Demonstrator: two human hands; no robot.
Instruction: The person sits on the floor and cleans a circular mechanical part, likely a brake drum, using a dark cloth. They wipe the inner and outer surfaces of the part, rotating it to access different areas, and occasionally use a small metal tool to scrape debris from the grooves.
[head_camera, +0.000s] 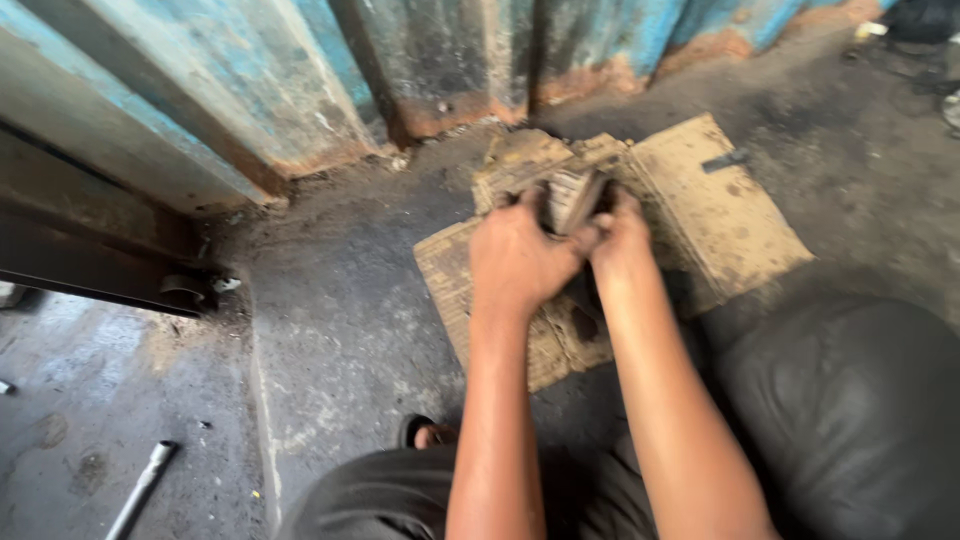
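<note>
Both of our hands close around one grimy, ribbed metal part (572, 198), held just above the dirty cardboard sheet (720, 215) on the concrete floor (340, 320). Our left hand (515, 255) wraps its near side, fingers curled over the top; our right hand (618, 235) pinches the far edge. The part's long axis tilts away from us, toward the rusted blue wall (300, 80). A metal rod (143, 487) lies well apart, to our left.
</note>
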